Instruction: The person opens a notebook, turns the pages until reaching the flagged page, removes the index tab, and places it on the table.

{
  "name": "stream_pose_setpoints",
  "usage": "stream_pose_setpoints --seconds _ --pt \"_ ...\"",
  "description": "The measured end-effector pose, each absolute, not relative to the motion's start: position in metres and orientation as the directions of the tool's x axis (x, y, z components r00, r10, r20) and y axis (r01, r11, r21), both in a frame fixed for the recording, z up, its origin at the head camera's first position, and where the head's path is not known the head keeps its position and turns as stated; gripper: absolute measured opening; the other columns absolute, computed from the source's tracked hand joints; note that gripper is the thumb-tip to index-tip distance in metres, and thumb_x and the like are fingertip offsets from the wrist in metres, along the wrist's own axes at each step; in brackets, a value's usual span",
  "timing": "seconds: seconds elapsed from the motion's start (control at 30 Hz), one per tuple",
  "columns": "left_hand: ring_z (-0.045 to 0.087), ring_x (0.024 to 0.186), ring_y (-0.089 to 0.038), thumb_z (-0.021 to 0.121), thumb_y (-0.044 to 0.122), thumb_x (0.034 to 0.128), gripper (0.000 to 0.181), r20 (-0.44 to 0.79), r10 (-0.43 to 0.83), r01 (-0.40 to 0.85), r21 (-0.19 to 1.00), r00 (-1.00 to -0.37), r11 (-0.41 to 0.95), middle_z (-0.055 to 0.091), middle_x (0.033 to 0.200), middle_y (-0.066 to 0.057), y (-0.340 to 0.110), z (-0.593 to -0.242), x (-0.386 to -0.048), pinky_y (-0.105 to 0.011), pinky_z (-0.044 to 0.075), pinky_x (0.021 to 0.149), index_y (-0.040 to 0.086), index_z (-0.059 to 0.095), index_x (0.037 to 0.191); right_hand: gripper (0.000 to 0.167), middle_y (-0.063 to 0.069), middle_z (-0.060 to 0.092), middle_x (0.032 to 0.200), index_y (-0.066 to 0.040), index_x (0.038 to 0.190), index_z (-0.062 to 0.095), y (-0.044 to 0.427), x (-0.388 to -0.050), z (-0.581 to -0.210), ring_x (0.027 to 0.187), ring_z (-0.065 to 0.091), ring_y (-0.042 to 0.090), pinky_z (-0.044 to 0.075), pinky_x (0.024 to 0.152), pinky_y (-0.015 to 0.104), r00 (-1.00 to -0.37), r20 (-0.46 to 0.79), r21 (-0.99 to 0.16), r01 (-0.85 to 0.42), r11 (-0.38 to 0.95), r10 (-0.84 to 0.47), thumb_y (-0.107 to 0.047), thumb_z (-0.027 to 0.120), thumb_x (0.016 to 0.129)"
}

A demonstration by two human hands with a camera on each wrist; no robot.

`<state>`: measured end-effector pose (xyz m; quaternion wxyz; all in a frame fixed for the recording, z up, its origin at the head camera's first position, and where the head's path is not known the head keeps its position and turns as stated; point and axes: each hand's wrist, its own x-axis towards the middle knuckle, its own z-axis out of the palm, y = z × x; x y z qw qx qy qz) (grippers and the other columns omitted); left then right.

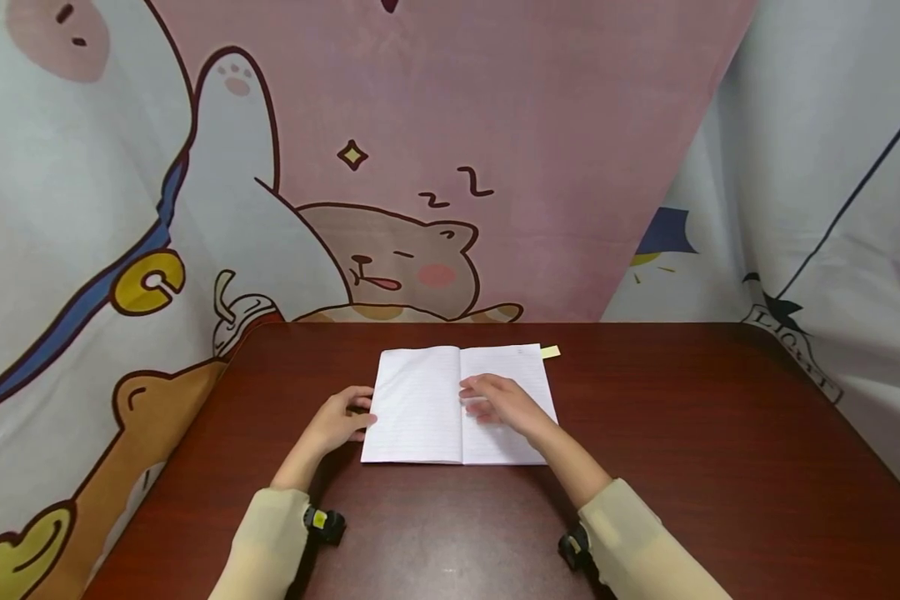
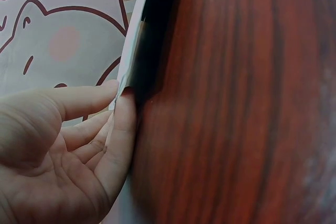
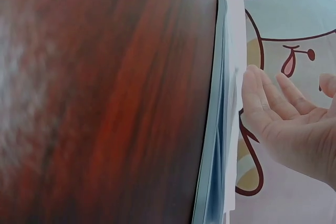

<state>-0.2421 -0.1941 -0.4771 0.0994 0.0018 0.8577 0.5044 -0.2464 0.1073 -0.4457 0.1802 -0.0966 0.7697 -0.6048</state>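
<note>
An open notebook (image 1: 418, 408) with lined pages lies in the middle of the brown table; only a small mark shows at its top right. My left hand (image 1: 337, 419) pinches the notebook's left edge, thumb over the page and a finger at the underside, as the left wrist view shows. Over the right page, close to the centre fold, is my right hand (image 1: 504, 402), its fingers loosely extended. In the right wrist view the right hand's fingertips (image 3: 252, 74) meet the page surface, and the thumb stands apart.
A yellow tab (image 1: 551, 352) sticks out at the notebook's upper right. The brown table (image 1: 690, 433) extends on both sides. A cartoon-printed cloth (image 1: 540, 150) hangs behind the table's far edge. Each wrist carries a small black camera (image 1: 326, 525).
</note>
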Motion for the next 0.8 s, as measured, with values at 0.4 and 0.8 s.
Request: stream_pose_setpoints --seconds 0.4,0.8 --pt "0.063 0.086 -0.018 0.064 0.002 0.0942 0.046 -0.167 0.099 -0.096 0.861 -0.981 0.499 0.058 0.124 -0.023 -0.194 -0.476 -0.241 -0.034 0.061 0.071 -0.002 0.051 0.138 0.048 0.031 0.058 0.135 0.009 0.137 0.05 0.12 -0.252 -0.442 0.12 0.061 0.043 0.054 0.1 0.047 -0.93 -0.124 -0.972 0.045 0.229 -0.347 -0.028 0.044 0.107" --pt "0.062 0.086 -0.018 0.063 0.002 0.0947 0.045 -0.173 0.094 -0.105 0.865 -0.981 0.491 0.058 0.124 -0.023 -0.193 -0.476 -0.241 -0.034 0.061 0.071 -0.002 0.051 0.138 0.048 0.03 0.058 0.136 0.007 0.138 0.05 0.136 -0.256 -0.442 0.122 0.061 0.041 0.055 0.099 0.044 -0.938 -0.12 -0.967 0.036 0.252 -0.324 -0.028 0.05 0.104"
